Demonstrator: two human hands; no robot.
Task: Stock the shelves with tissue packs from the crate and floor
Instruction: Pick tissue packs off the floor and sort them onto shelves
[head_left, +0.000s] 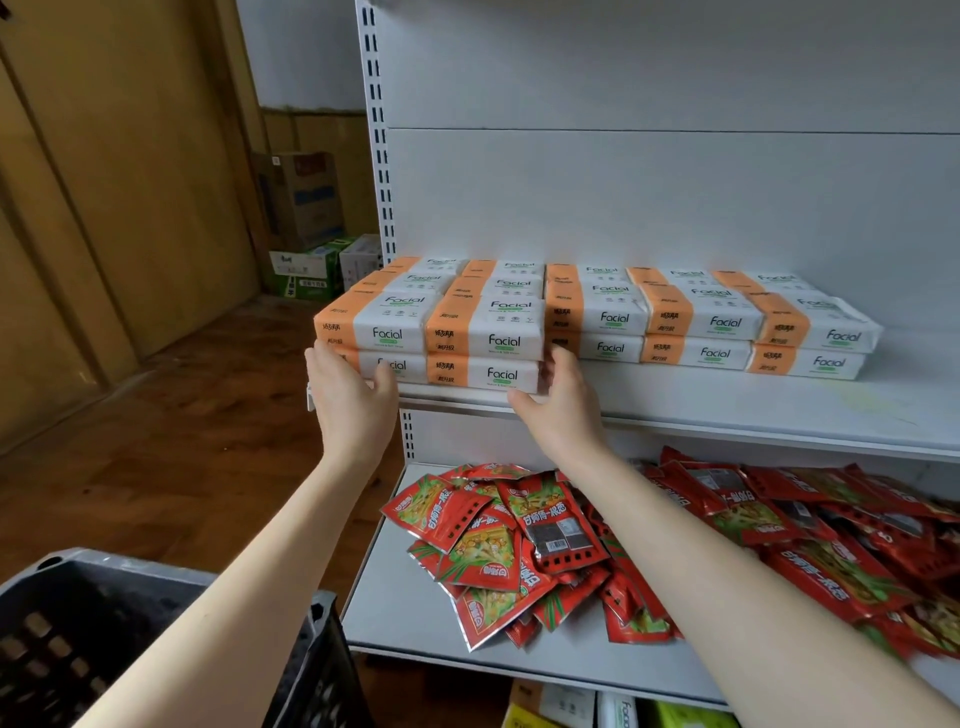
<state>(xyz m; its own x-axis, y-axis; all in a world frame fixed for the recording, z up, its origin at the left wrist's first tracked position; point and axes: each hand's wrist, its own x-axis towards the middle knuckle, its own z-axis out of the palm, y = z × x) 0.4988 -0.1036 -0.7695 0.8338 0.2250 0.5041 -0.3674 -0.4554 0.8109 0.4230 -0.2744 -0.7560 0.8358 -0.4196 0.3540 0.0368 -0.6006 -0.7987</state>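
Two layers of tissue packs are sitting between the hands at the left end of the shelf. The left hand and right hand are pressing flat, fingers straight, on either side of the stack. They are probably squaring it, with an even push back from the front lip coming next. Bare shelf is lying rightward of the right hand.

The crate is cropped by the lower-left edge; the thumb of the left hand masks lettering on the lower tissue pack.

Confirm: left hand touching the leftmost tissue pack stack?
Touching. Head view: left hand lies against the tissue pack stack at its left end, thumb overlapping the bottom pack.
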